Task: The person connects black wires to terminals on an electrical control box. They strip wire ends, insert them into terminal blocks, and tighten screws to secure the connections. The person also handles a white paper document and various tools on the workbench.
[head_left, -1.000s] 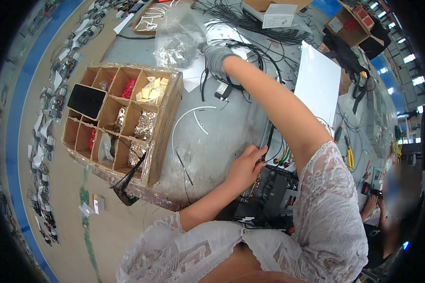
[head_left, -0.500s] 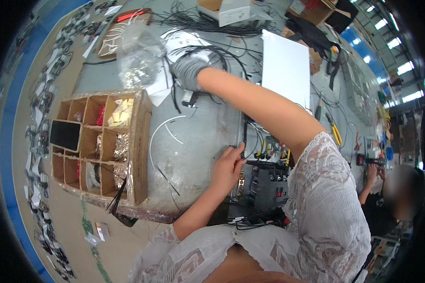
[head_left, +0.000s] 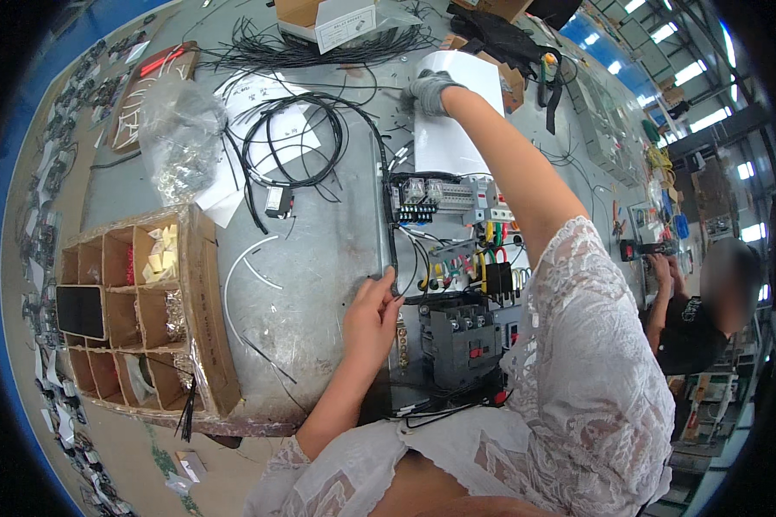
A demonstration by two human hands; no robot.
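My bare left hand [head_left: 372,312] has thumb and fingers closed on a black cable bundle [head_left: 389,207] along the left edge of an electrical panel. Beside that hand sits a dark grey circuit breaker [head_left: 459,345] with a red part. My right hand [head_left: 431,91], in a grey glove, is at the upper left of a white sheet [head_left: 453,142]; its fingers are blurred and a thin black wire runs up to it. Relays [head_left: 416,191] and terminal blocks lie below the sheet. A black wire coil [head_left: 293,142] rests on papers to the left, above a small black-and-white component [head_left: 278,202].
A cardboard compartment box [head_left: 211,302] stands at left, with a dark phone-like slab [head_left: 82,312] on it. Behind are a plastic bag [head_left: 179,138], loose black wires [head_left: 259,53] and an open carton [head_left: 345,24]. At right, another person [head_left: 698,319] works with a tool.
My right hand has moved right, from the wire coil to the white sheet, uncovering the coil and relays. My left hand stays at the cable bundle. The whole view has shifted.
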